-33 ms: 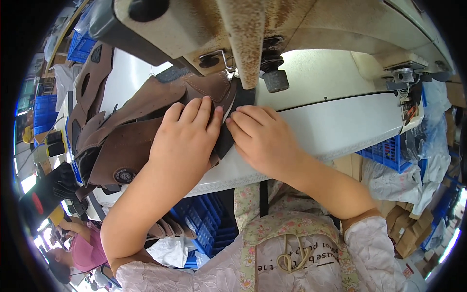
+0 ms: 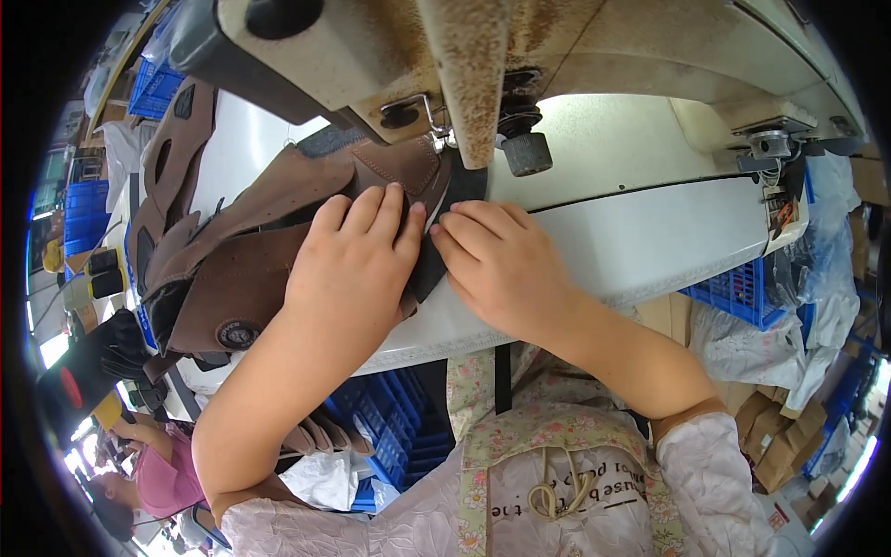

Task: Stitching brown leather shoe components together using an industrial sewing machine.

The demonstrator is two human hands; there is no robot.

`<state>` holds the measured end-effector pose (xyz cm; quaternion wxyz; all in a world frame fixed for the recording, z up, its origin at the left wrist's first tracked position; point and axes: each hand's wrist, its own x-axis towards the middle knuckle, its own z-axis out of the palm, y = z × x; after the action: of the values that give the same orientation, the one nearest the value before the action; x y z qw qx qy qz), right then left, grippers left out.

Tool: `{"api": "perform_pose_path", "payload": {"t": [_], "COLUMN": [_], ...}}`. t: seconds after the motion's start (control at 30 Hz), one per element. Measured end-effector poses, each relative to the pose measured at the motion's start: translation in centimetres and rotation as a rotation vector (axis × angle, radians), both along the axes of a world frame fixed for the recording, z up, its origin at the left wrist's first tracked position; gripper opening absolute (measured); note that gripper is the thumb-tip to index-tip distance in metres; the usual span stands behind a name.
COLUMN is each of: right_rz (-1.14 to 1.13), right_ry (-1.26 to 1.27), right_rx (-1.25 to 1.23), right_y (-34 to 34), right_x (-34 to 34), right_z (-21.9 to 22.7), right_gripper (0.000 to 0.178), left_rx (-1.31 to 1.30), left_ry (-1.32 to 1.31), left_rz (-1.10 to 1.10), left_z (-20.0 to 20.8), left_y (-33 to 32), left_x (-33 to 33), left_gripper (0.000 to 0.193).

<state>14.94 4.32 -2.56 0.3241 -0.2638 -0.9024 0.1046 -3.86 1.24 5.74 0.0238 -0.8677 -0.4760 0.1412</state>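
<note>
A brown leather shoe upper [image 2: 243, 278] with stitched edges and a round dark badge lies on the white machine bed, its far end under the sewing machine's head [image 2: 594, 42]. My left hand [image 2: 357, 251] rests over the leather, fingers close together and bent at the tips, thumb near the seam. With its fingers pressed together, my right hand [image 2: 497, 260] grips the dark edge strip [image 2: 471, 181] of the same piece. The fingertips of both hands almost meet just in front of the metal presser foot [image 2: 443, 142]. The needle point is hard to make out.
More brown leather pieces [image 2: 176, 153] lie on the left of the table. Blue crates [image 2: 390, 427] stand below the bed's edge, with another blue crate [image 2: 742, 290] at right. Cardboard and plastic bags [image 2: 770, 357] are at right. A person in pink [image 2: 167, 473] sits at lower left.
</note>
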Motion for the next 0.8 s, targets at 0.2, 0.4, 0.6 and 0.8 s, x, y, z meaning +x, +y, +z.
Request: {"api": "perform_pose_path", "payload": {"t": [0.2,0.4,0.6,0.8], "right_rz": [0.007,0.008,0.009,0.013], "right_ry": [0.031,0.022,0.011,-0.052], "right_rx": [-0.024,-0.009,0.014,-0.022], "right_y": [-0.02,0.10,0.24,0.41], "right_x": [-0.24,-0.45,-0.71,-0.85], "right_z": [0.11,0.10,-0.10,0.00], "right_gripper": [0.018,0.015,0.016,0.021], "left_rx": [0.007,0.051,0.053,0.020], "left_ry": [-0.036,0.000,-0.026,-0.047], "left_rz": [0.026,0.006,0.014,0.039], "left_z": [-0.13,-0.52,-0.52,-0.47], "left_y": [-0.12,0.04,0.30,0.66], "left_x": [0.05,-0.17,-0.28,-0.60], "left_gripper": [0.076,0.078,0.075,0.082]}}
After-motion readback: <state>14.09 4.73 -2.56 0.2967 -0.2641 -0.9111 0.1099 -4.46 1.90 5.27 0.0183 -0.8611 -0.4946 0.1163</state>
